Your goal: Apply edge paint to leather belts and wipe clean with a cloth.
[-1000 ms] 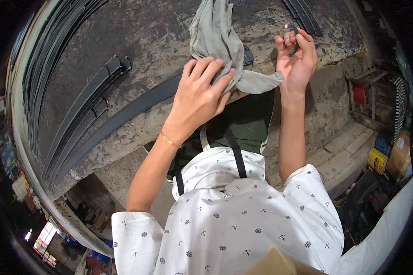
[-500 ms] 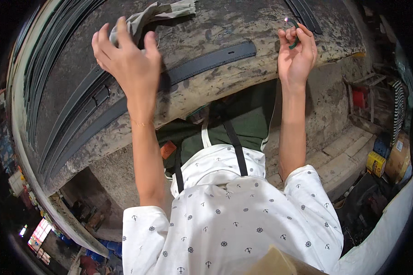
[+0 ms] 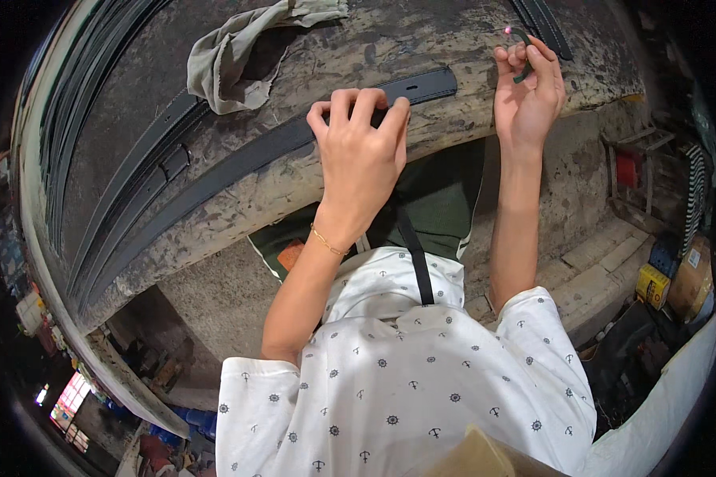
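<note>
My left hand (image 3: 362, 147) is bent over a black leather belt (image 3: 266, 151) near its right end, fingers curled onto the strap. The belt lies along the near edge of the worn work surface; its tip, with a slot in it, shows to the right of my thumb. My right hand (image 3: 529, 95), raised at the right, pinches a curved dark green stick (image 3: 523, 73) that looks like a piece of mosquito coil. Its upper tip glows pinkish. A crumpled grey cloth (image 3: 219, 63) rests beyond my left hand, partly over another dark belt (image 3: 147, 139).
A belt with a buckle (image 3: 173, 165) lies at the left. Many dark straps (image 3: 95, 71) curve along the far left, and more stitched straps (image 3: 542, 28) lie at the upper right. A wooden stool (image 3: 636, 167) and a yellow box (image 3: 651, 286) stand low at the right.
My left hand has moved right and nearer, from beside the cloth onto the belt. My right hand still holds the glowing green stick, slightly further right.
</note>
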### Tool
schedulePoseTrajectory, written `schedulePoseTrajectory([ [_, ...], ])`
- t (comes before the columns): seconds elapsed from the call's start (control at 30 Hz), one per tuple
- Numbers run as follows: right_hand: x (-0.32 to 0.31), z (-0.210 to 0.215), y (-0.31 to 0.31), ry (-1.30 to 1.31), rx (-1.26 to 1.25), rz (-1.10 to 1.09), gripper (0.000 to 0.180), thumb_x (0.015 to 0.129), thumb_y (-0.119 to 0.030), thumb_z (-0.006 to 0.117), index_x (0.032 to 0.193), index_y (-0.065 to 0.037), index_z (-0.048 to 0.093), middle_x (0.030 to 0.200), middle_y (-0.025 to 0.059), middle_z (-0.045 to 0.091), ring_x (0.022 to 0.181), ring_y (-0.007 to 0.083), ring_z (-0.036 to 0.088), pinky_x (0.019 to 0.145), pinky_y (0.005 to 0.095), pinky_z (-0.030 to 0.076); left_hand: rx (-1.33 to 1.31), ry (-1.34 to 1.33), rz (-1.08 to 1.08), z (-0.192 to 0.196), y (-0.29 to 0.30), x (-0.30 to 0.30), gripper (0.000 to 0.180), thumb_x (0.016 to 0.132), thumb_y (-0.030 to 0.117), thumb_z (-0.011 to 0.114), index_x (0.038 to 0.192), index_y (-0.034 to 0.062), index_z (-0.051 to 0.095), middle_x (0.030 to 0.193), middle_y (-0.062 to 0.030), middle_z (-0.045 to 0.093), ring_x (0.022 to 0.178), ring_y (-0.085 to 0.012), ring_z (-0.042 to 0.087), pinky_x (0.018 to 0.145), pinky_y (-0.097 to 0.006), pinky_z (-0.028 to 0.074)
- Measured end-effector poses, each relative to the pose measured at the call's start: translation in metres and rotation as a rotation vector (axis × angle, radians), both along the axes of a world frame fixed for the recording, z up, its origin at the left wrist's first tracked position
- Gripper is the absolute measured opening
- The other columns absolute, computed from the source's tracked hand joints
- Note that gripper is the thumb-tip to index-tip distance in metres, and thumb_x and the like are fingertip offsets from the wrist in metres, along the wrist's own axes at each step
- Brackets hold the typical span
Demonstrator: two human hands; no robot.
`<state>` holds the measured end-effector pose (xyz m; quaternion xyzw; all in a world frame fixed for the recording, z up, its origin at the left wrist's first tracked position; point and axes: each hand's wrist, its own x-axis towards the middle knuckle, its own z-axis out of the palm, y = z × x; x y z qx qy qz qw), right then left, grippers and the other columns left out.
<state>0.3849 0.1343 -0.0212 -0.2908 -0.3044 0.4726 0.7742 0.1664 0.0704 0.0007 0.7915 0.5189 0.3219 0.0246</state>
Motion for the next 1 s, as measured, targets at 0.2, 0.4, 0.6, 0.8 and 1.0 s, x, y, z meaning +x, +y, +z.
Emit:
schedulePoseTrajectory([
  [0.2,-0.006,-0.005,-0.001,-0.350,0.028,-0.051,0.012,0.097,-0.002,0.063,0.106,0.004,0.069,0.091,0.0073,0.065,0.081,0.0138,0.061,0.081,0.0317,0.055,0.011,-0.021,-0.038,0.000,-0.007,-0.012,0.021,0.081,0.009,0.079,0.101,0.0074,0.073,0.106,-0.0072,0.065,0.103,-0.0291,0.059,0.092,-0.045,0.042],
  [0.4,-0.023,0.009,-0.017,-0.918,0.179,0.230,0.011,0.090,0.001,0.070,0.100,0.003,0.075,0.091,0.0046,0.070,0.083,0.0093,0.065,0.070,0.0229,0.050,-0.021,-0.040,-0.052,0.001,0.011,-0.055,0.029,0.080,0.018,0.083,0.105,0.0069,0.076,0.105,-0.0051,0.069,0.101,-0.0277,0.063,0.089,-0.041,0.046],
  [0.6,-0.025,0.010,-0.014,-1.072,-0.003,0.271,0.012,0.093,-0.002,0.069,0.103,0.003,0.074,0.087,0.0026,0.068,0.078,0.0089,0.063,0.072,0.0235,0.051,0.066,-0.039,-0.063,-0.009,0.014,-0.055,0.021,0.085,0.018,0.078,0.101,0.0061,0.074,0.098,-0.0038,0.068,0.095,-0.0254,0.062,0.086,-0.041,0.046],
  [0.8,-0.023,0.006,-0.014,-1.014,-0.026,0.249,0.011,0.092,0.000,0.071,0.102,0.002,0.075,0.085,-0.0018,0.067,0.078,0.0055,0.061,0.070,0.0209,0.049,0.101,-0.037,-0.062,-0.007,0.016,-0.052,0.018,0.086,0.013,0.076,0.102,0.0055,0.074,0.095,-0.0051,0.069,0.091,-0.0271,0.063,0.081,-0.038,0.047],
  [1.0,-0.022,0.004,-0.015,-1.028,-0.006,0.238,0.011,0.092,0.001,0.070,0.101,0.001,0.075,0.085,-0.0024,0.067,0.078,0.0049,0.061,0.070,0.0203,0.049,0.105,-0.034,-0.061,-0.008,0.016,-0.053,0.017,0.087,0.013,0.076,0.102,0.0059,0.074,0.095,-0.0050,0.069,0.091,-0.0268,0.063,0.079,-0.038,0.047],
])
